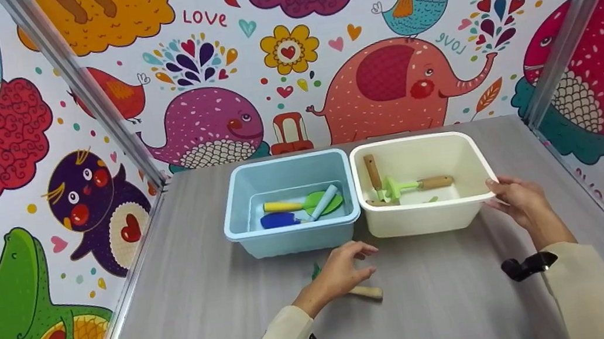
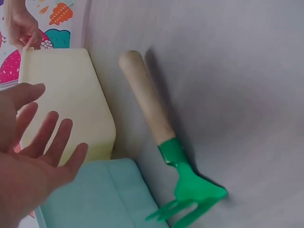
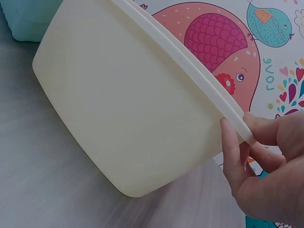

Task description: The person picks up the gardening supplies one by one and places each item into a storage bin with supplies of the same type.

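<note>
My right hand (image 1: 521, 202) pinches the front right corner of the cream bin's rim (image 3: 209, 102), thumb on top and fingers underneath. My left hand (image 1: 337, 274) is in front of the two bins with its fingers spread and nothing in them. Below it on the table lies a small hand rake with a wooden handle (image 1: 368, 292); its green tined head (image 2: 192, 187) shows whole in the left wrist view but is mostly hidden by the hand in the head view. Inside the cream bin (image 1: 427, 220) are several light green tools with wooden handles (image 1: 435, 182).
A light blue bin (image 1: 294, 240) stands directly left of the cream one. It holds a blue-headed tool (image 1: 279, 220), a green-headed one with a yellow handle (image 1: 282, 206), and a light blue handle (image 1: 324, 202). Patterned walls and metal posts (image 1: 570, 19) bound the grey table (image 1: 194, 326).
</note>
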A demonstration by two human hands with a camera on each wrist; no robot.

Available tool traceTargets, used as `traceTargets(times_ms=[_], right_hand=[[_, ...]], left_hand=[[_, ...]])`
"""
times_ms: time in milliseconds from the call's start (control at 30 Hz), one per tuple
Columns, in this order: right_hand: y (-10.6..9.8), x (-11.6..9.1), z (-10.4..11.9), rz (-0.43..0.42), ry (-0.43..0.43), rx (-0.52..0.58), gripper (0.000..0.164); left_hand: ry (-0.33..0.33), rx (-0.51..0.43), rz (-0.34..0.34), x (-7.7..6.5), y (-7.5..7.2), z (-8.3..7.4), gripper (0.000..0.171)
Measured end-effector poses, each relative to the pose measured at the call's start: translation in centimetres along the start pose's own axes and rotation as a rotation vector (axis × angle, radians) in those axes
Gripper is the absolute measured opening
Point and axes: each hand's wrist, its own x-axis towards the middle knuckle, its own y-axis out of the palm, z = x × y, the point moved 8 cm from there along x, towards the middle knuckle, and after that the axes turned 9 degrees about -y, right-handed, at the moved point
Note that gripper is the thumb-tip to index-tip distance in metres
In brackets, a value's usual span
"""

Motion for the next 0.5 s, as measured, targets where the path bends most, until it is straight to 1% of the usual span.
traceTargets(times_ms=[67,133,233,300,433,500], right_hand=[[-0.1,0.0,0.0,-0.008,-0.003,0.0,0.039],[-0.1,-0.1,0.0,-0.014,-0.001,0.006,0.031],[-0.1,-0.1,-0.1,-0.022,0.005,0.009,0.027],[-0.1,-0.1,-0.1,-0.025,0.008,0.004,0.031],[-0.1,-0.2,-0.1,-0.028,0.011,-0.009,0.045],[-0.1,-0.2,0.0,-0.027,0.014,-0.011,0.047]], left_hand=[[0.018,0.032,0.009,-0.2,0.2,0.3,0.033],[0.017,0.069,0.017,-0.3,0.4,0.8,0.034],[0.007,0.122,0.035,-0.6,1.0,1.7,0.036],[-0.01,0.143,0.05,-0.9,1.4,2.3,0.037],[-0.029,0.168,0.071,-1.1,2.1,3.5,0.038],[-0.04,0.179,0.082,-1.2,2.4,3.9,0.039]])
